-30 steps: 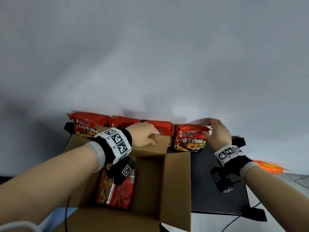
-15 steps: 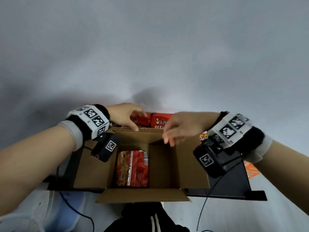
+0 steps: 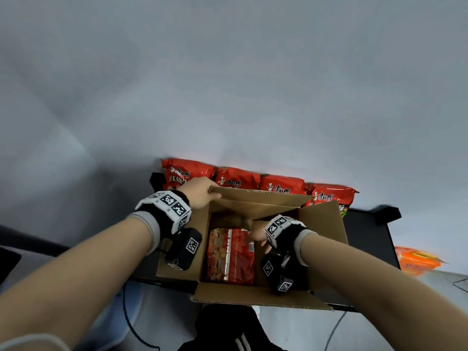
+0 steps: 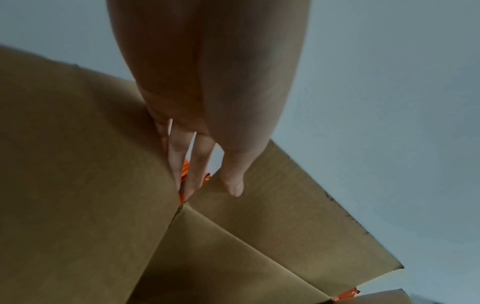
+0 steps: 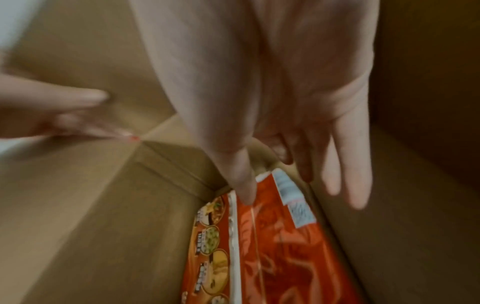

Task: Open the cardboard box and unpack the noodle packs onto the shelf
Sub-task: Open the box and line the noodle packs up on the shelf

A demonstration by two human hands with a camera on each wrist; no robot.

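An open cardboard box [image 3: 255, 296] stands on a black shelf [image 3: 367, 239]. A red noodle pack [image 3: 230, 259] lies face down on its floor, also seen in the right wrist view [image 5: 285, 257]. Several more red packs [image 3: 238, 181] stand in a row behind the box against the wall. My left hand [image 3: 202, 196] pinches the far flap [image 4: 285, 205] at its left corner, thumb [image 4: 233, 181] in front and fingers [image 4: 179, 156] behind. My right hand [image 3: 253, 234] reaches down inside the box, fingers [image 5: 350, 174] straight, thumb tip touching the pack's near end; it holds nothing.
An orange packet [image 3: 417, 259] lies on a lower surface at the right. A plain grey wall rises behind the shelf. Dark clothing [image 3: 228, 330] and cables [image 3: 131, 320] show below the box's near flap. The right flap [image 3: 326, 224] stands up beside my right wrist.
My right hand left the rightmost pack on the shelf, crossed over the far flap and dropped into the box onto the remaining pack. My left hand kept hold of the far flap.
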